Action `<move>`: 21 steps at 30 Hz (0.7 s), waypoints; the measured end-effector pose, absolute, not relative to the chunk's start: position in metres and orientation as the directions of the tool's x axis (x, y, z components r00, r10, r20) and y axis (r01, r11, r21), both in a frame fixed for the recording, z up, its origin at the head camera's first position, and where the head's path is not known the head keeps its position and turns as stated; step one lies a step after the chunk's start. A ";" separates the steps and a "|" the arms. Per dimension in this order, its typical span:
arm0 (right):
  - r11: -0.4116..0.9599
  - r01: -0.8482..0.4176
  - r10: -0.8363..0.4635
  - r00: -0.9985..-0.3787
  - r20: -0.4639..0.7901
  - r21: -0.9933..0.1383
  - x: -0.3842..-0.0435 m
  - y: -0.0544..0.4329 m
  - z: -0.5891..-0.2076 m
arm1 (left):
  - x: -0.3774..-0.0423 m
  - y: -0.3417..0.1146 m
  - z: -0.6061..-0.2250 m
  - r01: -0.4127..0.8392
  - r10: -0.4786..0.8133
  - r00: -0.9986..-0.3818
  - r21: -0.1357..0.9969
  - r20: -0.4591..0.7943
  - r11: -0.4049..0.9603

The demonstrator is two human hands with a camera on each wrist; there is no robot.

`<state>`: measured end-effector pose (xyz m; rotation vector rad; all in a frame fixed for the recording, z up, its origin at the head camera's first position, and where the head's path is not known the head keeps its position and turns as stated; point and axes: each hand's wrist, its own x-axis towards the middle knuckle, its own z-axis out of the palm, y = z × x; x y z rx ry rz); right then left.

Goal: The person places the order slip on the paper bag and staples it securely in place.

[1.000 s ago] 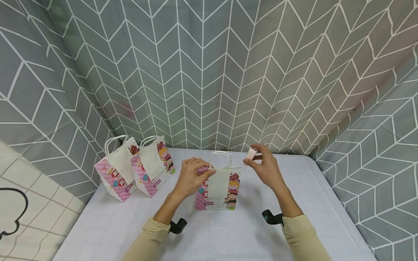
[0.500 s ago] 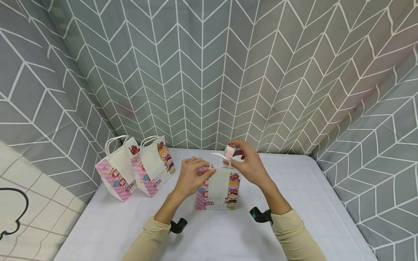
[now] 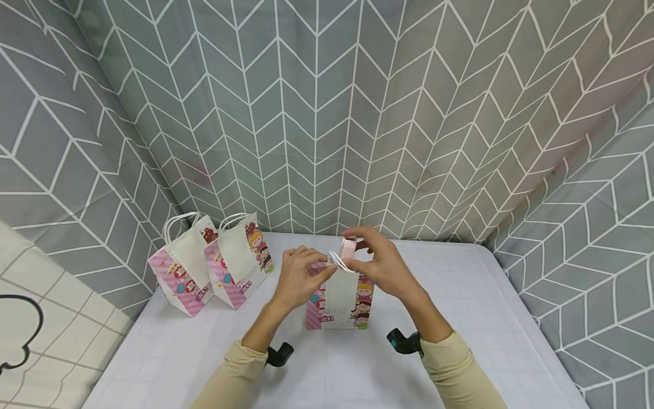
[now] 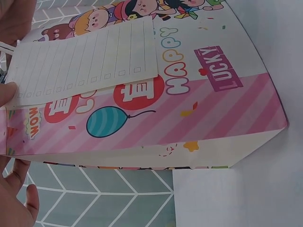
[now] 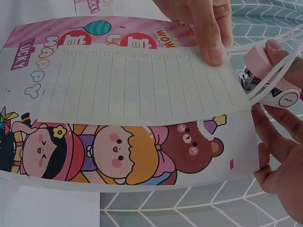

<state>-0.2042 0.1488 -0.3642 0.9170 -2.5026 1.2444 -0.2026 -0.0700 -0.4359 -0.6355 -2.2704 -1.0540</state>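
Observation:
A small paper gift bag (image 3: pixel 364 304) with cartoon figures and pink stripes stands on the table. Against its front lies a lined checklist sheet (image 5: pixel 137 85), its top end level with the bag's mouth. My left hand (image 3: pixel 301 275) pinches sheet and bag together at the top left, thumb on the sheet. In my right hand (image 3: pixel 380 258) I hold a small pink and white stapler (image 5: pixel 267 80), its mouth right at the top edge of sheet and bag. The white cord handles (image 5: pixel 284 59) cross in front of the stapler.
Two similar gift bags stand to the left, the outer bag (image 3: pixel 186 272) beside the inner bag (image 3: pixel 240 261), each with a sheet on its front. A patterned grey curtain (image 3: pixel 327 113) hangs behind the white table (image 3: pixel 460 295).
My right hand has carried the stapler leftward from beside the bag to its top edge. The handles now tilt down toward the front. My left hand has stayed in place.

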 end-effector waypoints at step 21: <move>0.512 -0.621 -0.503 -0.777 0.379 -0.593 -0.195 0.141 -0.360 | -0.201 -0.069 -0.435 0.608 0.179 -0.742 0.537 0.646 0.585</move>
